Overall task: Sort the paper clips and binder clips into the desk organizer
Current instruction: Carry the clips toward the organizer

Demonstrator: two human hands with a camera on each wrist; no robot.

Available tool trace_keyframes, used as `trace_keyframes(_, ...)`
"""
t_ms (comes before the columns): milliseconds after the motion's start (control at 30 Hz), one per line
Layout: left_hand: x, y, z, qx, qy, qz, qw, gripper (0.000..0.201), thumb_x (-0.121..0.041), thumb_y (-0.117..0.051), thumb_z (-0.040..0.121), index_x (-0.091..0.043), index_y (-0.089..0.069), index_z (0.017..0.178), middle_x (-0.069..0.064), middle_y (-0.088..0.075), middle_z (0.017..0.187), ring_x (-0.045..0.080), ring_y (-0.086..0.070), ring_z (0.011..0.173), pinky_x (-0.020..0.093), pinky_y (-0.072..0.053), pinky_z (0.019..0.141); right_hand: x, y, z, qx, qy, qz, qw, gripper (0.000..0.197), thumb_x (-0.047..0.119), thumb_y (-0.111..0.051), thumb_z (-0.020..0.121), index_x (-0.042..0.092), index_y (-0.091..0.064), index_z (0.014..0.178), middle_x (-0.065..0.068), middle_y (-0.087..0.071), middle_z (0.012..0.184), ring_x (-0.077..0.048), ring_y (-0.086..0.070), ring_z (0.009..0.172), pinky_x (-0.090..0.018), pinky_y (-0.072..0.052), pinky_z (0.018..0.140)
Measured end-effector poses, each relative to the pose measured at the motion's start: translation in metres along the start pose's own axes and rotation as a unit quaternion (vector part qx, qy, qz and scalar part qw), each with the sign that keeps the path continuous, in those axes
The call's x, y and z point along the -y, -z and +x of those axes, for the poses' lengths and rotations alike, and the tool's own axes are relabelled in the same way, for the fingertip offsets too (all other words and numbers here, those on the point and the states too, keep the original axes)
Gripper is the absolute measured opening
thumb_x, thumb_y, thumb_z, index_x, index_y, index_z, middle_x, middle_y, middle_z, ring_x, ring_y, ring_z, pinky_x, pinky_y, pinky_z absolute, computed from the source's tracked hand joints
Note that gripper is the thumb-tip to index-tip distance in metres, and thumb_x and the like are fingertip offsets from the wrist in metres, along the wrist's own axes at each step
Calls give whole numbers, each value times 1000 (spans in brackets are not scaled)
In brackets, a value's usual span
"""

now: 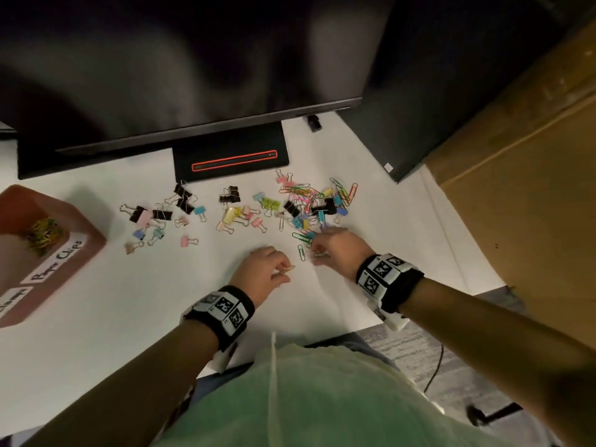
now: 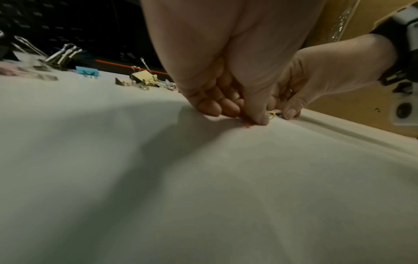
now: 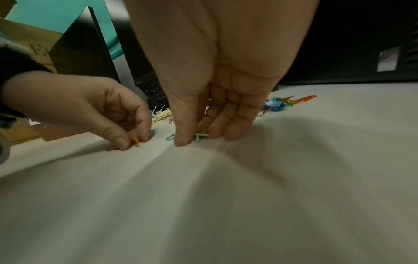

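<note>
My left hand (image 1: 285,274) pinches a yellow paper clip (image 1: 288,270) against the white desk, seen too in the right wrist view (image 3: 135,141). Just to its right, my right hand (image 1: 314,254) pinches a pale paper clip (image 3: 201,135) between thumb and fingers, with a green paper clip (image 3: 170,137) beside the thumb. A heap of coloured paper clips and binder clips (image 1: 319,201) lies just beyond the right hand. More binder clips (image 1: 180,204) are scattered to the left. The pink desk organizer (image 1: 90,227) stands at far left, with paper clips (image 1: 43,233) in the compartment labelled "Paper Clips".
A monitor hangs over the back of the desk, its black stand base (image 1: 230,159) behind the clips. A black computer case (image 1: 403,124) and a cardboard box (image 1: 532,156) stand at the right. The desk edge runs close behind my wrists.
</note>
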State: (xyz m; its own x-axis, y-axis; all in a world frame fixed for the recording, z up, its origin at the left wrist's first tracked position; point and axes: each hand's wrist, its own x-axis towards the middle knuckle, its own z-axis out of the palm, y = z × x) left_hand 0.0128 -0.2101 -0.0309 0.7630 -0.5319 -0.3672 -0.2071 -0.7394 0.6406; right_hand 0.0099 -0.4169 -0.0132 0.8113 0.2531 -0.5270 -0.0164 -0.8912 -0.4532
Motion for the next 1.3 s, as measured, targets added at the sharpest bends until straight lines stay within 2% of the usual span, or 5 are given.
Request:
trace_keyframes(333,1,3,3,-3,10,29,1000,10,-11,-62,84,-6,-64,91,10,-61,87,22,-55,82,34,-48,78,-3,2,0,16,60,-38,997,17,17,-53,90,9,-66,98,-10,-60,107,-27,-58,96,-30,-43,80)
trace_keyframes(533,-13,11,18,-6,-7,14,1000,28,-16,-63,84,-13,-58,112,3,-67,88,18,-60,82,29,-49,79,-32,31,-9,-54,43,50,996,19,19,-66,85,12,-69,102,-7,-69,100,-21,-63,90,-33,-51,88)
trace_keyframes(700,-25,15,43,-10,-36,53,998,36,-18,-65,83,-13,-59,118,4,-71,89,19,-62,81,28,-49,81,-46,36,-14,-13,45,54,997,33,16,-68,82,20,-65,115,-5,-67,92,-18,-59,79,-30,-51,81)
trace_keyframes(1100,-13,19,57,-28,-20,118,992,14,-23,-67,80,-11,-66,89,6,-59,93,26,-53,94,37,-37,90,-31,16,4,-26,74,-57,995,24,26,-59,88,12,-66,107,-8,-58,118,-29,-56,102,-31,-45,85)
trace_keyframes(1300,-6,22,48,-25,-20,96,995,8,-15,-65,82,-8,-62,85,9,-61,90,27,-52,89,39,-46,81,-35,12,1,-32,84,-48,995,17,24,-60,87,13,-66,97,-6,-64,102,-26,-59,93,-30,-49,78)
